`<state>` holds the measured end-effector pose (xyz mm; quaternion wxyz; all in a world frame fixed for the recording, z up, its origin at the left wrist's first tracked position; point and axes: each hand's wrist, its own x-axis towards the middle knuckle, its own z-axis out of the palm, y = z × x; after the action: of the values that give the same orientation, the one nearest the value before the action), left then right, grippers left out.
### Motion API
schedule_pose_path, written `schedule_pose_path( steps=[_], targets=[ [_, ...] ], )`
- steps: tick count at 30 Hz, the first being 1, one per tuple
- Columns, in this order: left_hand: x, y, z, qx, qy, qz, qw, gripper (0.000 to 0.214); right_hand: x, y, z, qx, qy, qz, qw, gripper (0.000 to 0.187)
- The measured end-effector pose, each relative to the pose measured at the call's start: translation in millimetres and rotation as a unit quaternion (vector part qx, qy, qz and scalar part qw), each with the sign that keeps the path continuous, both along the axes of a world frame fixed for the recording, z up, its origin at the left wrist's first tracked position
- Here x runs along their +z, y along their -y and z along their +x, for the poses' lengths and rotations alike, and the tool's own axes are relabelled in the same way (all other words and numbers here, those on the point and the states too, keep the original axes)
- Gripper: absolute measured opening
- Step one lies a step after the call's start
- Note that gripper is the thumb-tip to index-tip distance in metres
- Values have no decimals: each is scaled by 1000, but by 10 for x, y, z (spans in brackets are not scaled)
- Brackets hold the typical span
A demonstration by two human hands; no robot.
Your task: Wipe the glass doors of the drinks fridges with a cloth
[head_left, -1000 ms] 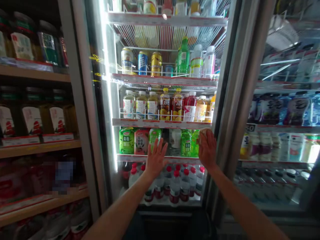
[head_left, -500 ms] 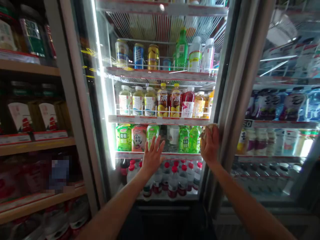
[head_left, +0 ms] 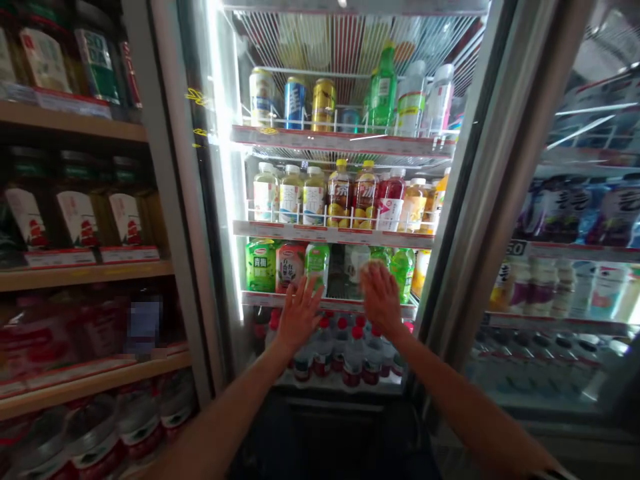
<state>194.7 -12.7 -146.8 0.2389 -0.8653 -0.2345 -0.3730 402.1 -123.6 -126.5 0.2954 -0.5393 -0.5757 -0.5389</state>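
Reaching toward a lit fridge [head_left: 203,253], a person holds up both hands, apart from each other, before its glass door [head_left: 320,150]. At far left, wooden shelves [head_left: 75,277] carry dark-capped bottles [head_left: 75,210], with clear bottles [head_left: 95,427] at the bottom. Next comes a bright light strip [head_left: 223,153], then a green pack [head_left: 261,265] and a pink pack [head_left: 290,260] side by side. The left hand [head_left: 297,320] has its fingers spread and palm forward, its fingertips in front of the pink pack and a green bottle [head_left: 317,257]. Red-capped bottles [head_left: 356,353] stand on the fridge floor, partly behind the forearms. The right hand [head_left: 383,300] is raised and blurred; a pale thing [head_left: 369,272] shows at its fingertips, but whether they are closed on it cannot be told. Nor can contact with the glass, for either hand. Right of that hand are another green bottle [head_left: 403,270], an orange bottle [head_left: 421,273], a metal frame [head_left: 505,193] and a second fridge's purple bottles [head_left: 555,207].
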Motion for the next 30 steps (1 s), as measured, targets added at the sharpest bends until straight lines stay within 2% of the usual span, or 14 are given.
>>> schedule_pose_path(
  steps=[2, 4, 6, 9, 10, 12, 15, 17, 19, 22, 24, 26, 28, 30],
  targets=[
    [-24, -44, -79, 10, 2, 0, 1000, 72, -271, -29, -160, 18, 55, -67, 996, 51],
    [-37, -91, -145, 20, 1, -1, 1000, 73, -386, -62, -264, 22, 89, -114, 989, 49],
    [-42, -124, -189, 29, 0, -2, 1000, 74, -256, -127, -312, 20, 88, -118, 989, 50],
    [-47, -139, -218, 34, 2, -1, 999, 75, 130, -265, -359, 13, 43, -50, 998, 51],
    [-48, -139, -225, 34, 2, -1, 999, 75, 207, -303, -382, 9, 29, -26, 999, 51],
    [-46, -145, -249, 38, 5, -4, 999, 74, 196, -342, -444, 11, 35, -29, 999, 51],
    [-23, -187, -328, 56, 18, -15, 998, 73, -72, -331, -527, 39, 118, -115, 986, 48],
    [5, -231, -398, 69, 26, -24, 997, 73, -154, -345, -558, 59, 167, -157, 971, 47],
    [36, -275, -462, 76, 30, -30, 996, 75, -32, -410, -587, 61, 168, -156, 971, 47],
    [71, -331, -538, 81, 40, -35, 995, 77, 315, -557, -665, 44, 102, -100, 989, 51],
    [86, -367, -595, 90, 50, -37, 994, 78, 389, -634, -741, 44, 78, -84, 992, 52],
    [101, -413, -678, 105, 61, -39, 992, 77, 255, -669, -823, 60, 109, -116, 985, 52],
    [120, -470, -788, 123, 69, -45, 989, 75, 36, -683, -896, 88, 167, -166, 968, 51],
    [144, -535, -914, 140, 76, -52, 986, 74, -76, -722, -968, 110, 212, -198, 951, 49]
  ],
)
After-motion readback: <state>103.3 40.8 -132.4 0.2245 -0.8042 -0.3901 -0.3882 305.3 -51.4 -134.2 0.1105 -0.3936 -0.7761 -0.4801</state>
